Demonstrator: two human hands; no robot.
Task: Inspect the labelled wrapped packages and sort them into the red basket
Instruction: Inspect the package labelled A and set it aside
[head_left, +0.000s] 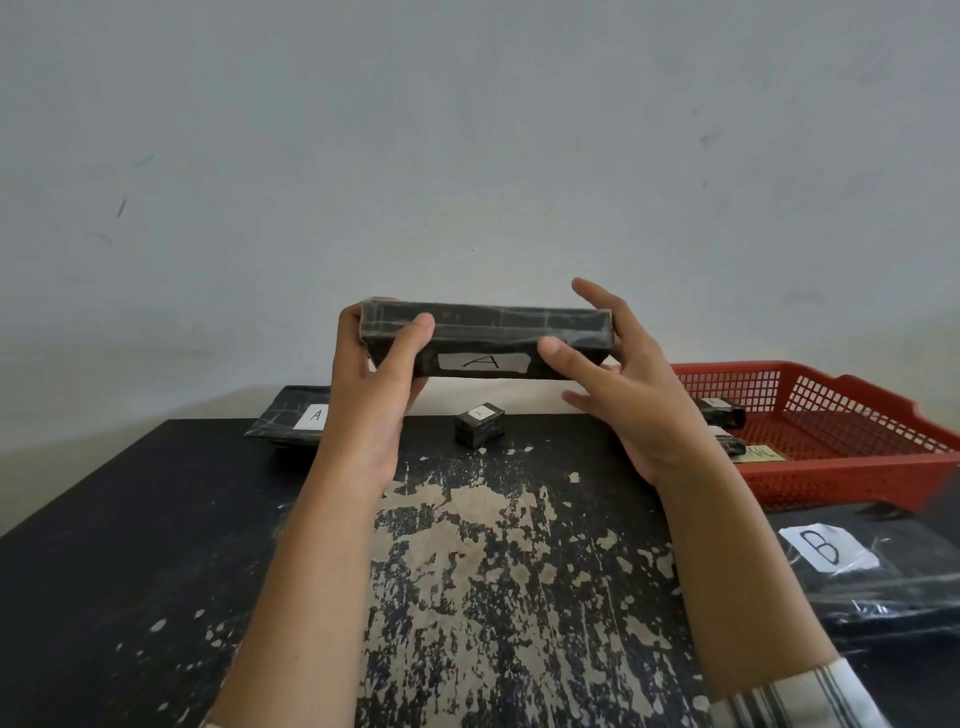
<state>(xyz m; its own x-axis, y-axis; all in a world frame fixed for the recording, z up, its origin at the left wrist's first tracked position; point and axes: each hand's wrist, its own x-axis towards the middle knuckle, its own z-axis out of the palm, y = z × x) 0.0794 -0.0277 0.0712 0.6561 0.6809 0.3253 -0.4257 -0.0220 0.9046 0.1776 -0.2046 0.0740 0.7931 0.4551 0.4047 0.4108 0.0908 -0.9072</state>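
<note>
I hold a long black wrapped package (485, 335) up above the table, its white label "A" facing me. My left hand (374, 384) grips its left end, thumb on the front and fingers behind. My right hand (618, 379) holds the right end with the thumb on the front face; its other fingers are spread and fairly straight. The red basket (831, 467) stands at the right back of the table with two small black packages (722, 413) inside.
On the worn black table (467, 571) a small wrapped cube labelled "A" (480, 425) sits at the back centre, a flat "A" package (291, 418) at back left. A large black package labelled "B" (872, 571) lies at near right. A grey wall stands behind.
</note>
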